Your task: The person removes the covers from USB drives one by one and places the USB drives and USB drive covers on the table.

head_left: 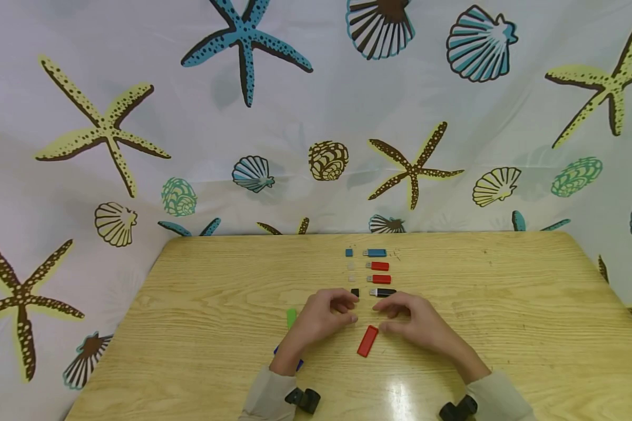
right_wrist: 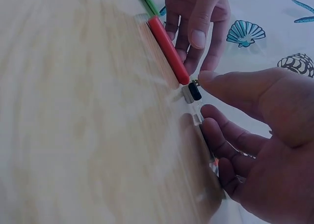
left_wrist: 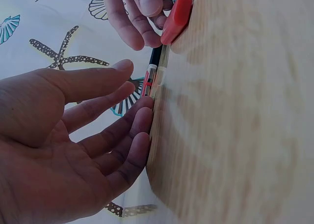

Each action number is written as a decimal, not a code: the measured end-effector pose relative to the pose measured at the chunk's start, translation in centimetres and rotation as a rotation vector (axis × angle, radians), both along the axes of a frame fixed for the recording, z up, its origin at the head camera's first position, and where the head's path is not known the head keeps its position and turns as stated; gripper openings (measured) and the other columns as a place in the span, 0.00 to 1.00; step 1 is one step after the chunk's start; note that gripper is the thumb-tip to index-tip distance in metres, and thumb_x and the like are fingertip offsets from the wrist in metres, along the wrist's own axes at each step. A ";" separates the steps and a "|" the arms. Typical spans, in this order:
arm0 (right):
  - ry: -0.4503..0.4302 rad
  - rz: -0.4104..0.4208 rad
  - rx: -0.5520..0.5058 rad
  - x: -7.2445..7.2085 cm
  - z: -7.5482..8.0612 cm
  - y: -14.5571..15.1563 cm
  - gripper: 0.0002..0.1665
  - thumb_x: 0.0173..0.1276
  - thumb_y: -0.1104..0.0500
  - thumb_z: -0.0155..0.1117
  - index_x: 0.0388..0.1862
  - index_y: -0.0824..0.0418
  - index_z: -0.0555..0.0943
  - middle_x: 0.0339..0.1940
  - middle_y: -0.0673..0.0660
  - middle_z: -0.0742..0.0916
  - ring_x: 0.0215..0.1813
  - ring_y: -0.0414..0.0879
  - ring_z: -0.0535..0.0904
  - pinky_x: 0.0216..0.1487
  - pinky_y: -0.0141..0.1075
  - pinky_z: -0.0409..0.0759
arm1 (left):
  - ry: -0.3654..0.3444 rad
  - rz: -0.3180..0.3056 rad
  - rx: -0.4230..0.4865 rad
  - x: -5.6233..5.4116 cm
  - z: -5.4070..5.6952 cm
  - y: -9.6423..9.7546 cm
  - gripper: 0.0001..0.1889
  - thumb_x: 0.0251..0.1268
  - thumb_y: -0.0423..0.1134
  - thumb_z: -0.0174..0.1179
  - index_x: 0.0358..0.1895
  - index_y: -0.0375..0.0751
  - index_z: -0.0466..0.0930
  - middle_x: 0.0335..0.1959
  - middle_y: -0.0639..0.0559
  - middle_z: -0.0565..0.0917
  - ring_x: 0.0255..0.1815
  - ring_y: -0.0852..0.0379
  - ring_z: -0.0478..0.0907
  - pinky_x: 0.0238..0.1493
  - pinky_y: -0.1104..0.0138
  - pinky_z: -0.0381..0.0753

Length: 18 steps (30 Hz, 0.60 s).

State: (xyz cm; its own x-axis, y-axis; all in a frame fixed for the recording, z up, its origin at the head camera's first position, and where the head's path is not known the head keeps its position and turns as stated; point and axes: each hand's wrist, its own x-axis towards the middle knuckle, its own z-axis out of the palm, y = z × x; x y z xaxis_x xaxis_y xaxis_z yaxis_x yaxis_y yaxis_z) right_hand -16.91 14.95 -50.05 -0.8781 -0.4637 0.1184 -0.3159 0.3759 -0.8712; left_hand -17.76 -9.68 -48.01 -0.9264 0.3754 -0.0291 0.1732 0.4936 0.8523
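Observation:
My left hand hovers low over the table with loosely bent fingers and nothing in its grasp. Facing it, my right hand is likewise relaxed and holds nothing. Between the hands, nearer the front, lies a red USB stick, slanted on the wood; it also shows as a red block in the right wrist view. Just beyond the fingertips are a black USB stick, its metal plug bare, and a separate black cap. The left wrist view shows the black stick below the right fingers.
Farther back, two red USB sticks and a blue one lie in a column, uncapped. Left of them are clear caps and a blue cap. A green stick and a dark blue stick lie partly hidden by my left arm.

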 end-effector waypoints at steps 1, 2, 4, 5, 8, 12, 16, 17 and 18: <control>0.007 0.006 0.010 0.0 0.0 -0.1 0.16 0.66 0.62 0.76 0.53 0.59 0.87 0.50 0.54 0.88 0.49 0.51 0.83 0.53 0.41 0.82 | 0.000 -0.004 -0.004 0.0 0.0 0.0 0.15 0.64 0.31 0.71 0.53 0.34 0.86 0.45 0.43 0.86 0.42 0.53 0.80 0.46 0.62 0.81; 0.012 0.013 0.016 0.1 -0.1 -0.1 0.17 0.65 0.62 0.76 0.53 0.59 0.87 0.50 0.53 0.88 0.49 0.51 0.83 0.53 0.41 0.81 | -0.001 -0.010 -0.007 0.1 0.0 0.0 0.15 0.63 0.31 0.72 0.53 0.35 0.86 0.46 0.44 0.86 0.43 0.52 0.80 0.46 0.62 0.81; 0.020 0.031 0.026 0.1 -0.1 -0.2 0.17 0.65 0.62 0.77 0.52 0.58 0.87 0.50 0.51 0.88 0.50 0.51 0.82 0.54 0.42 0.81 | -0.001 -0.027 -0.011 0.1 0.1 0.0 0.16 0.63 0.31 0.72 0.53 0.35 0.86 0.47 0.44 0.86 0.45 0.50 0.80 0.48 0.61 0.81; 0.025 0.044 0.031 0.2 -0.2 -0.3 0.17 0.64 0.62 0.77 0.52 0.57 0.87 0.50 0.51 0.88 0.50 0.50 0.82 0.54 0.42 0.81 | -0.003 -0.036 -0.013 0.2 0.2 0.0 0.16 0.63 0.31 0.72 0.54 0.35 0.86 0.48 0.44 0.86 0.46 0.49 0.80 0.48 0.60 0.80; 0.038 0.088 0.041 0.3 -0.2 -0.6 0.17 0.64 0.63 0.77 0.51 0.57 0.87 0.50 0.50 0.88 0.50 0.50 0.82 0.54 0.42 0.80 | -0.011 -0.057 -0.020 0.3 0.3 0.0 0.16 0.63 0.30 0.72 0.54 0.35 0.86 0.49 0.44 0.86 0.48 0.46 0.80 0.50 0.59 0.80; 0.058 0.113 0.043 0.4 -0.2 -0.9 0.16 0.64 0.63 0.77 0.50 0.57 0.88 0.49 0.51 0.87 0.49 0.50 0.81 0.53 0.41 0.80 | -0.023 -0.068 -0.043 0.4 0.5 0.0 0.16 0.62 0.31 0.73 0.53 0.37 0.86 0.48 0.45 0.85 0.49 0.47 0.80 0.50 0.59 0.80; 0.053 0.113 0.043 0.5 -0.1 -0.9 0.15 0.64 0.64 0.77 0.50 0.57 0.88 0.49 0.51 0.87 0.49 0.50 0.80 0.53 0.42 0.79 | -0.034 -0.075 -0.060 0.6 0.5 0.0 0.16 0.61 0.31 0.73 0.52 0.38 0.87 0.47 0.47 0.85 0.48 0.48 0.79 0.50 0.59 0.79; 0.047 0.115 0.046 0.5 -0.1 -0.9 0.15 0.64 0.64 0.77 0.50 0.56 0.88 0.49 0.50 0.87 0.50 0.50 0.81 0.53 0.43 0.79 | -0.036 -0.078 -0.065 0.7 0.5 -0.1 0.16 0.61 0.31 0.73 0.52 0.38 0.87 0.47 0.48 0.85 0.48 0.49 0.79 0.50 0.58 0.79; 0.041 0.118 0.050 0.5 -0.1 -0.9 0.15 0.64 0.64 0.77 0.50 0.56 0.88 0.49 0.50 0.87 0.51 0.50 0.81 0.55 0.43 0.79 | -0.041 -0.079 -0.067 0.8 0.5 -0.1 0.15 0.61 0.31 0.73 0.52 0.38 0.87 0.47 0.48 0.85 0.48 0.49 0.78 0.51 0.58 0.79</control>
State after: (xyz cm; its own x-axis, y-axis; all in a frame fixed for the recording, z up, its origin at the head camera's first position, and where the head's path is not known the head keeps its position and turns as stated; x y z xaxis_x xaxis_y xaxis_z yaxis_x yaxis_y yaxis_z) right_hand -16.39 14.08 -50.14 -0.8120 -0.5697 0.1270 -0.3954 0.3766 -0.8378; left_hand -16.98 -9.78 -47.50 -0.8914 0.4436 -0.0933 0.1801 0.5354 0.8252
